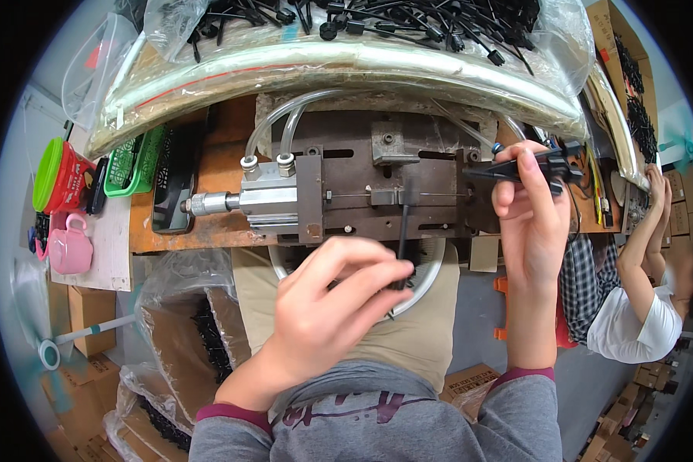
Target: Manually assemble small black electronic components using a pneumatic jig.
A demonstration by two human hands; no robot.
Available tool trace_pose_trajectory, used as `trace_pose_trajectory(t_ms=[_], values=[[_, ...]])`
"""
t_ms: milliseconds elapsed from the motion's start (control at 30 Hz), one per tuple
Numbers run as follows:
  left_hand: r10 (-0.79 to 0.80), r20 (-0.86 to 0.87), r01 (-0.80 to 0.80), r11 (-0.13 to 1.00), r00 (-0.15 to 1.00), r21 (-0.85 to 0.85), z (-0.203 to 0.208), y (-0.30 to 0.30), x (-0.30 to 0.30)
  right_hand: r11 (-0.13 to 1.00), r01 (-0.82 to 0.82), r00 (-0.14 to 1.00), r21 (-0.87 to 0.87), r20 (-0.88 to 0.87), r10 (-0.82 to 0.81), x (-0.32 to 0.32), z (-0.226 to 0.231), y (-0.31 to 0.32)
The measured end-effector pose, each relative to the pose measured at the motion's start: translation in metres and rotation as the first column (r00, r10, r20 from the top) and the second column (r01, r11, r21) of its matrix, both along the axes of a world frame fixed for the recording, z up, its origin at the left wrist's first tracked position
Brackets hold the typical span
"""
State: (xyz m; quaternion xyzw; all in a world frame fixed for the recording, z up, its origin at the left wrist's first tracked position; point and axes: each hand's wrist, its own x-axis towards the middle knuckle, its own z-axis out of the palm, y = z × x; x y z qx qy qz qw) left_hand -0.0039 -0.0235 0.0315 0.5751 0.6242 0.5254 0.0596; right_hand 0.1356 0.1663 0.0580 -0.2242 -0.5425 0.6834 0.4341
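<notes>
My left hand [335, 296], slightly blurred, is closed at the fingertips on a thin black plastic rod [405, 231] that stands roughly upright in front of the fixture. To the right, my raised right hand [533, 200] grips a small bundle of black plastic rods with wider ends [566, 165]. Between and beyond my hands lies a dark metal fixture [354, 219] with a small central block [386, 197] and a thin wire running across it. A silver pneumatic cylinder [273, 208] is mounted at its left end, with clear hoses [262, 131] attached.
A plastic-wrapped padded edge [346, 61] lies behind the fixture, with a heap of black rods [439, 23] beyond. Left are a green basket [131, 165] and a pink cup [71, 246]. A white-rimmed container [431, 281] sits below. Another person [631, 308] works at right.
</notes>
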Motion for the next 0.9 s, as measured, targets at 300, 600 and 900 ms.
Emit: trace_pose_trajectory(t_ms=[300,600,900], values=[[0.116,-0.452,-0.174,0.981,0.885,-0.088,-0.035,0.028,0.01,0.323,0.088,0.897,0.942,0.066,-0.437,-0.006,-0.006,-0.014],[0.058,-0.272,-0.099,0.985,0.961,-0.139,-0.024,0.026,0.005,0.027,-0.061,0.914,0.998,0.066,-0.401,0.007,-0.025,-0.024],[-0.163,0.125,0.163,0.987,0.979,0.004,0.003,0.005,0.01,0.025,-0.106,0.93,0.994,0.107,-0.35,0.005,-0.043,-0.04]])
